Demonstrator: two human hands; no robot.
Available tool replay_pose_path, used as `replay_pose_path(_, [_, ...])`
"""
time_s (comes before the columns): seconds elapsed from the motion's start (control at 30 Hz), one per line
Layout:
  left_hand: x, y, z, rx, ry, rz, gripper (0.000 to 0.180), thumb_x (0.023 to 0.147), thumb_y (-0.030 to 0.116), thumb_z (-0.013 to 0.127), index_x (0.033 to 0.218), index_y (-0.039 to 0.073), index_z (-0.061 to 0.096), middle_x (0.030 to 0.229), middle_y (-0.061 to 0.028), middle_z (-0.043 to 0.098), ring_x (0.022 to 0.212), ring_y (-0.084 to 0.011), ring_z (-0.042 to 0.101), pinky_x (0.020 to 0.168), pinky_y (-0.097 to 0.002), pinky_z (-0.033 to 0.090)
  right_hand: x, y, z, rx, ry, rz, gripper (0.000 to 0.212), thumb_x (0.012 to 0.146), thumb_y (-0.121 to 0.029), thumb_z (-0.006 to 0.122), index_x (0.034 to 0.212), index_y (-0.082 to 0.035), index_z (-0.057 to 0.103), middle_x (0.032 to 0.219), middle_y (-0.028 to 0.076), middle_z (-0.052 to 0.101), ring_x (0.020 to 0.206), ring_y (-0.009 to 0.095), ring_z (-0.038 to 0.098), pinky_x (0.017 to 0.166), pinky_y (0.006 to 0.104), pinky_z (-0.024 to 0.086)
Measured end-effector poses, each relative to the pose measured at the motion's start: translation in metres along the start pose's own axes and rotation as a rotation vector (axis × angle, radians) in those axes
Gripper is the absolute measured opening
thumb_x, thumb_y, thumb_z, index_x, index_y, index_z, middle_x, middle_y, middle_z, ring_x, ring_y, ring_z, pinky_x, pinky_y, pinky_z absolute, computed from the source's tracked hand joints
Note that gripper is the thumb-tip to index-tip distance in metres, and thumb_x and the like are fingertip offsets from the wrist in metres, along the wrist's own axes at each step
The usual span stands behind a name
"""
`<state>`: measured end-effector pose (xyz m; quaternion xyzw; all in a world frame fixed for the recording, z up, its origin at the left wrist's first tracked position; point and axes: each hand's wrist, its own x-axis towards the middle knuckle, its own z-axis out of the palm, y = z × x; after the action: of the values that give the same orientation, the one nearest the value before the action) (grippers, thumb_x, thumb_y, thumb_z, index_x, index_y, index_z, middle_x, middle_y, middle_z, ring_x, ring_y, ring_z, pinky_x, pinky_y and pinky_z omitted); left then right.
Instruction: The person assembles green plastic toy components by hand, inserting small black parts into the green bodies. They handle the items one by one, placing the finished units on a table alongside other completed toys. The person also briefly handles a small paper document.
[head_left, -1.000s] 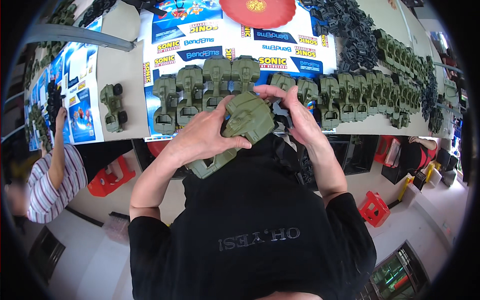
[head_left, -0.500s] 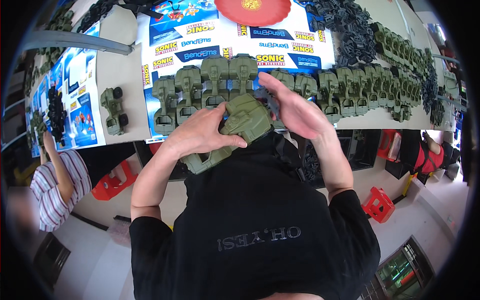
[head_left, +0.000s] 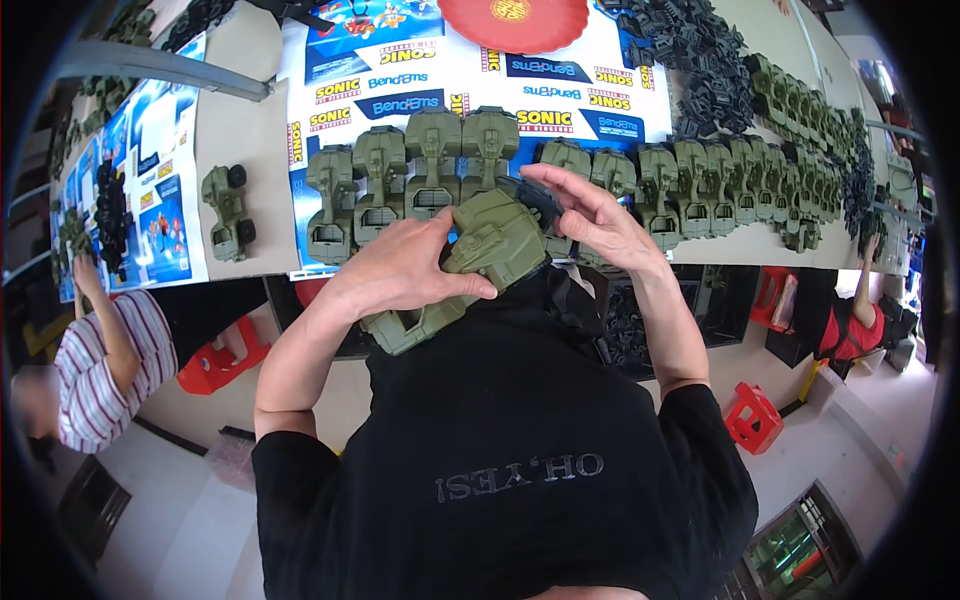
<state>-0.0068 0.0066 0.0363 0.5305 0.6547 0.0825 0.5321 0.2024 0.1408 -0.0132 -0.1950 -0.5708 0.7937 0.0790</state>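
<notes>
An olive-green plastic toy vehicle body (head_left: 492, 245) is held tilted just off the table's near edge. My left hand (head_left: 395, 262) wraps round its side, thumb across the top. At its upper right end sits a dark grey plastic part (head_left: 537, 198), against the green body. My right hand (head_left: 598, 222) closes on that part with bent fingers and thumb; whether it is fully seated cannot be seen. Just beyond my hands, several matching green bodies (head_left: 434, 150) stand side by side.
More green bodies (head_left: 720, 185) line the table to the right, below a heap of dark grey parts (head_left: 700, 75). A red plate (head_left: 512, 22) lies on printed sheets (head_left: 400, 82). A wheeled green vehicle (head_left: 226, 212) and a metal bar (head_left: 165, 70) are leftward. Co-workers sit on both sides.
My right hand has gone from flat, outstretched fingers beside the grey part to bent fingers gripping it. My left hand and the green body have barely moved.
</notes>
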Motion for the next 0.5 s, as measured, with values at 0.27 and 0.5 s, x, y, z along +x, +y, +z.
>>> replay_pose_path(0.27, [0.003, -0.006, -0.005, 0.013, -0.063, -0.042, 0.084, 0.066, 0.062, 0.065, 0.11, -0.008, 0.05, 0.099, -0.0236, 0.06, 0.096, -0.0342, 0.058, 0.085, -0.0375, 0.045, 0.002, 0.012, -0.009, -0.067, -0.095, 0.119, 0.054, 0.086, -0.028, 0.06, 0.13, -0.004, 0.041, 0.112, 0.002, 0.05, 0.099, 0.009, 0.046, 0.084, 0.0244, 0.039])
replay_pose_path(0.5, [0.0, 0.005, -0.009, -0.031, -0.087, -0.049, 0.081, 0.066, 0.06, 0.066, 0.111, -0.006, 0.051, 0.1, -0.0226, 0.06, 0.096, -0.0327, 0.059, 0.085, -0.0363, 0.045, 0.004, 0.009, -0.002, 0.027, -0.078, 0.119, 0.051, 0.083, -0.016, 0.063, 0.13, -0.007, 0.043, 0.091, -0.003, 0.049, 0.081, 0.008, 0.045, 0.073, 0.0239, 0.041])
